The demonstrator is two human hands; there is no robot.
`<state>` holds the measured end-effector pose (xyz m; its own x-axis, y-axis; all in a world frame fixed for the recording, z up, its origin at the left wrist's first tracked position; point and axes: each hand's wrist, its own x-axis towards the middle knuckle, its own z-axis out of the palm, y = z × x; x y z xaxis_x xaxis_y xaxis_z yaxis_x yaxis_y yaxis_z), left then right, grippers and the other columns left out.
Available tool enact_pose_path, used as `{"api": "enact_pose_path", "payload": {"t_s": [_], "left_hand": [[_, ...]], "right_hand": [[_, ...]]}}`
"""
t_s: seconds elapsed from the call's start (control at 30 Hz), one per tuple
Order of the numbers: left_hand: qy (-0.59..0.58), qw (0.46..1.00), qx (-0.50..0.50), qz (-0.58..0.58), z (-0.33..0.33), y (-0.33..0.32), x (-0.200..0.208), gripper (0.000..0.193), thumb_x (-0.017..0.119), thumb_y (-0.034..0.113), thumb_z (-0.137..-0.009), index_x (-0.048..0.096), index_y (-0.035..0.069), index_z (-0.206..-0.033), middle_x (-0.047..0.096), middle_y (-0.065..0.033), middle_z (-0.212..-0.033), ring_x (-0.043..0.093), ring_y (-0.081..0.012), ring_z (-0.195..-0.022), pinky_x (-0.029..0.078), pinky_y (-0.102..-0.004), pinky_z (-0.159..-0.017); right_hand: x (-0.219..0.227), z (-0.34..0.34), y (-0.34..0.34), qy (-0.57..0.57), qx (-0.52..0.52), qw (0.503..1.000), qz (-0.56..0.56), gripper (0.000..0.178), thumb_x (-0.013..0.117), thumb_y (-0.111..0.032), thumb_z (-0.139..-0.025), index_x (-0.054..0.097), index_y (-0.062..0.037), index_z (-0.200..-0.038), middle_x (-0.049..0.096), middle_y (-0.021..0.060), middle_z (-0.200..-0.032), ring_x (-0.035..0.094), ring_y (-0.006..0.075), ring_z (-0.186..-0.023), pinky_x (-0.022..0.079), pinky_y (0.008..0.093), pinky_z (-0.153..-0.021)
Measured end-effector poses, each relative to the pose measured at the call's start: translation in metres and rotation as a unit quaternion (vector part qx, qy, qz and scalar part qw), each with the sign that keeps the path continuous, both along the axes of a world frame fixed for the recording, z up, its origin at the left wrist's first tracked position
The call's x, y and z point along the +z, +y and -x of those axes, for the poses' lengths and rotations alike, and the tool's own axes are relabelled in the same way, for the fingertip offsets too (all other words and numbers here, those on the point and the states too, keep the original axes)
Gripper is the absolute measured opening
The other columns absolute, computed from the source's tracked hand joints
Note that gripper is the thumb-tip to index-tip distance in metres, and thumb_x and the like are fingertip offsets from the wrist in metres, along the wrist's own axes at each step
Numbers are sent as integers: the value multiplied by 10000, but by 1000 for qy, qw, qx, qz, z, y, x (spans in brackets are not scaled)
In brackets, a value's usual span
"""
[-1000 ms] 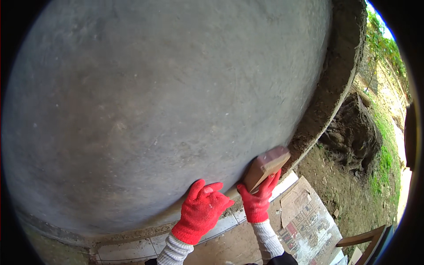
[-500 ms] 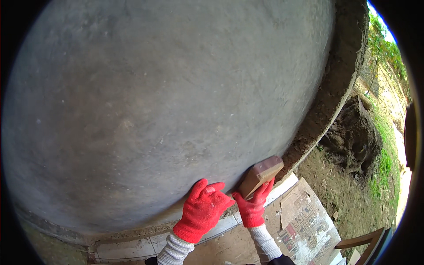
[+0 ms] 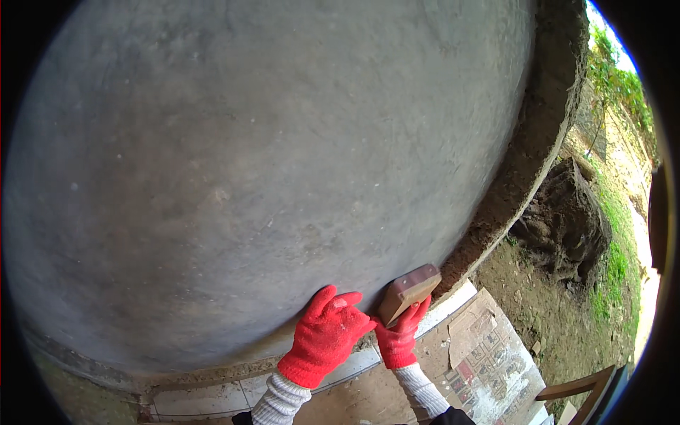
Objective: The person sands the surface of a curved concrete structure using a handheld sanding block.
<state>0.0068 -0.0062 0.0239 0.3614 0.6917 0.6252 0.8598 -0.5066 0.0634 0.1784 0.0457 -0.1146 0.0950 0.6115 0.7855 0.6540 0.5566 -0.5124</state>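
Observation:
A brown rectangular block [image 3: 409,293], which looks like a sanding block, rests against the lower right part of a smooth grey plastered wall [image 3: 241,156]. My right hand [image 3: 398,341], in a red knitted glove, is closed round its lower side. Just left of it, my left hand [image 3: 326,336] wears the same kind of glove. Its fingers are apart and partly bent, close to the wall, with nothing visible in them. Whether its fingertips touch the wall, I cannot tell.
A rough, earthy edge [image 3: 528,166] borders the wall on the right. Pale tiles [image 3: 202,400] run along its foot. A printed, stained board [image 3: 492,358] lies at lower right, beside a wooden chair part [image 3: 577,386]. Beyond are a dark stump-like mass [image 3: 563,219] and grass [image 3: 618,262].
My right hand and the block have slid a little down and to the left along the wall. My left hand has hardly moved.

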Motion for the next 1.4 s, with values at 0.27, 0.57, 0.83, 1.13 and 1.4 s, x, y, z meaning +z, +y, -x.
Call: {"api": "enact_pose_path", "payload": {"t_s": [0.27,0.57,0.83,1.13,1.4], "left_hand": [[7,999,29,19,8,-4,-5,141,772,290,-732,659,208,-741,662,74,-826,579,-144,-1071,256,-447,-1091],[1,1000,2,28,1,-2,-3,109,771,264,-724,675,216,-741,669,80,-799,587,-145,-1068,249,-441,-1089],[19,999,34,8,13,-6,-2,131,777,252,-731,654,211,-723,681,90,-797,588,-137,-1047,251,-424,-1094],[3,1000,-7,-19,6,-1,-4,133,767,272,-747,655,201,-750,682,100,-837,572,-125,-1084,241,-409,-1116],[21,999,37,10,8,-5,-3,146,765,294,-744,650,209,-769,677,93,-811,564,-126,-1096,255,-416,-1098]], "right_hand": [[138,12,18,8,-78,995,-55,1276,905,-122,-571,94,-245,-1548,128,317,-1537,317,564,-1326,420,545,-982],[12,0,-9,4,-18,1000,19,1378,924,-182,-557,-30,-286,-1545,94,341,-1527,254,572,-1354,391,562,-1008],[136,17,13,27,-43,998,-34,1298,906,-125,-578,57,-274,-1549,93,327,-1538,250,561,-1362,385,563,-1012],[11,4,-6,25,-5,1000,12,1336,898,-148,-571,0,-277,-1552,98,324,-1536,252,537,-1373,343,547,-1058],[113,16,12,65,-47,997,-19,1280,895,-118,-561,94,-243,-1552,126,307,-1544,263,515,-1381,345,533,-1062]]}}
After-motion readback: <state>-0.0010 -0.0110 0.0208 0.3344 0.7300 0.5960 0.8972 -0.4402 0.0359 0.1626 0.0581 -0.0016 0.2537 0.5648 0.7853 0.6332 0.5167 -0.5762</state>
